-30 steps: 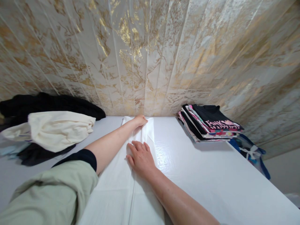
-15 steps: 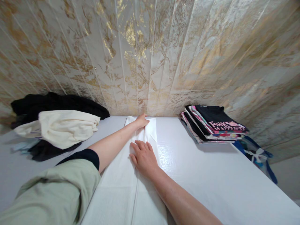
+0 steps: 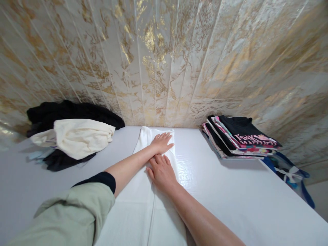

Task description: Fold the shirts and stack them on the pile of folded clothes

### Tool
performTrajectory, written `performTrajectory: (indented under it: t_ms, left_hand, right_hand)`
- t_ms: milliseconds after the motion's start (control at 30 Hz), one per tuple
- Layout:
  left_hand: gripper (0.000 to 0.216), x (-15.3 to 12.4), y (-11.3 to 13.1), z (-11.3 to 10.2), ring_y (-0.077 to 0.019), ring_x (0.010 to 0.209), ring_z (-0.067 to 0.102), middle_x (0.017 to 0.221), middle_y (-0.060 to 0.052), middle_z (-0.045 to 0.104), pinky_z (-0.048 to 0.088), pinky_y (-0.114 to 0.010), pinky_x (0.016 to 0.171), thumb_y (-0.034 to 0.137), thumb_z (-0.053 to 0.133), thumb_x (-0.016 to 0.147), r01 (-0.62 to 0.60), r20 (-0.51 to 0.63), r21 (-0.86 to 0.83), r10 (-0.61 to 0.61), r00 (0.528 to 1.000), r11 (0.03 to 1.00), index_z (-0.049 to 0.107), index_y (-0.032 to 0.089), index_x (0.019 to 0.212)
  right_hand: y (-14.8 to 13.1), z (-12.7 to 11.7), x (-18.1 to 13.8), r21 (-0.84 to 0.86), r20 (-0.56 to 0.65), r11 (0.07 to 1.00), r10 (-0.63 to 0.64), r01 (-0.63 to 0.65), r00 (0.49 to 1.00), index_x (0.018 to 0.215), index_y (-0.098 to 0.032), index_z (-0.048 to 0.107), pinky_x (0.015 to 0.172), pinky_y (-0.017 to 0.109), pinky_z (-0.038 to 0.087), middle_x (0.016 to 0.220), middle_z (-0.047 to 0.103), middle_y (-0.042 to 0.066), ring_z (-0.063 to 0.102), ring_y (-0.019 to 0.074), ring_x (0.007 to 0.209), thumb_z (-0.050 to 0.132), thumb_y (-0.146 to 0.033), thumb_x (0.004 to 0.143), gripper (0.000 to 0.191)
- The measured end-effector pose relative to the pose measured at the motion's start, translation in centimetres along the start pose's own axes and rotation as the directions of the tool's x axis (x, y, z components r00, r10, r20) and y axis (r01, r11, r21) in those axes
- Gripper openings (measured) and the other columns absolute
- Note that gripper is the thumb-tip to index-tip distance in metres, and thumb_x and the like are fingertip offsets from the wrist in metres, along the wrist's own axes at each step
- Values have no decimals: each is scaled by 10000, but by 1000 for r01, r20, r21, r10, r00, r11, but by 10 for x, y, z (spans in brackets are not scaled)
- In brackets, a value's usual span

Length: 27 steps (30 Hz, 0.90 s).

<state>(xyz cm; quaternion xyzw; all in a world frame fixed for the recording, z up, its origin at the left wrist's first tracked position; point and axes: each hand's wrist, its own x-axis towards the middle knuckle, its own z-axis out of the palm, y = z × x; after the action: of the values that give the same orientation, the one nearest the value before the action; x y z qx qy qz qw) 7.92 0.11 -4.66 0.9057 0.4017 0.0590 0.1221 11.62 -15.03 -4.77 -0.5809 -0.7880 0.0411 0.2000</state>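
Note:
A long white garment (image 3: 143, 191), folded into a narrow strip, lies down the middle of the white table (image 3: 230, 201). My left hand (image 3: 162, 142) rests flat on its far end, fingers stretched out and open. My right hand (image 3: 161, 172) lies palm down on the cloth just behind the left one, fingers together and extended, almost touching it. Neither hand grips anything.
A loose heap of cream and black clothes (image 3: 74, 136) sits at the left by the wall. A stack of folded shirts (image 3: 238, 136), a black printed one on top, stands at the right. A blue bag (image 3: 289, 167) hangs off the right edge. A marbled gold wall (image 3: 164, 61) backs the table.
My left hand has drawn back from the cloth's far edge and flattened, fingers now spread. The right hand stays pressed on the cloth. The view has shifted slightly left.

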Motion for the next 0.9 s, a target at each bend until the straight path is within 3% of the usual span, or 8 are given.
performTrajectory:
  t_ms: [67,133,267,367,467,600,767,900]
  left_hand:
    - [566,0,-5,-4,-225,1436,229,1564,-78,267,173,-433,1165,461,336,946,-18,-54,-19,17,998,1000,347,190,1442]
    - [501,-4,-12,-14,-197,1389,330,1502,-93,393,221,-371,1155,365,328,959,-24,-191,-51,14,982,998,400,155,1409]
    - [438,-27,-38,-36,-188,1268,476,1346,-131,551,312,-328,1103,192,295,938,111,-459,-80,-135,878,991,491,107,1321]
    - [446,-50,-60,-37,-181,1212,526,1287,-114,596,367,-321,1060,148,269,916,182,-379,-31,-180,908,983,536,127,1273]
    - [431,-65,-75,-23,-197,1298,456,1390,-70,533,329,-370,1096,251,321,930,158,-260,5,-152,954,987,523,190,1306]
    - [546,-67,-79,-8,-249,1430,243,1558,-37,289,204,-488,1141,435,263,952,247,-190,59,-232,954,967,338,241,1457]
    - [589,-64,-76,-20,-262,1442,206,1578,-6,230,191,-489,1143,502,224,947,272,-117,46,-265,957,961,281,266,1483]
    - [576,-87,-62,-32,-253,1420,269,1549,-74,305,226,-438,1145,429,270,957,260,-244,37,-243,939,965,300,172,1471]
  right_hand:
    - [1,0,-1,10,0,1000,-4,4,1000,1249,-216,540,1099,451,272,1306,540,101,435,244,1259,491,-353,926,354]
    - [1,-1,-1,24,-4,1000,-15,15,1000,1322,-219,489,1104,454,269,1364,504,99,424,240,1275,484,-348,930,413]
    - [1,-2,1,37,-71,999,12,-9,997,1405,-181,411,1091,440,299,1418,458,120,417,245,1283,465,-320,933,495]
    - [4,-3,3,16,-182,995,99,-98,978,1402,-125,409,1096,423,295,1409,464,145,404,242,1295,439,-247,927,492]
    - [11,-4,4,-25,-236,981,182,-193,955,1383,-104,430,1100,422,283,1402,472,151,400,242,1297,419,-174,905,484]
    - [18,0,2,-85,-155,964,236,-251,959,1337,-123,491,1084,423,293,1384,501,133,417,250,1283,417,-165,896,449]
    - [18,2,0,-105,-98,962,242,-252,965,1351,-163,482,1087,425,282,1408,488,108,394,224,1313,386,-200,925,438]
    - [18,2,1,-94,-102,959,257,-266,961,1380,-163,453,1102,414,261,1428,471,108,380,213,1329,356,-246,954,444]
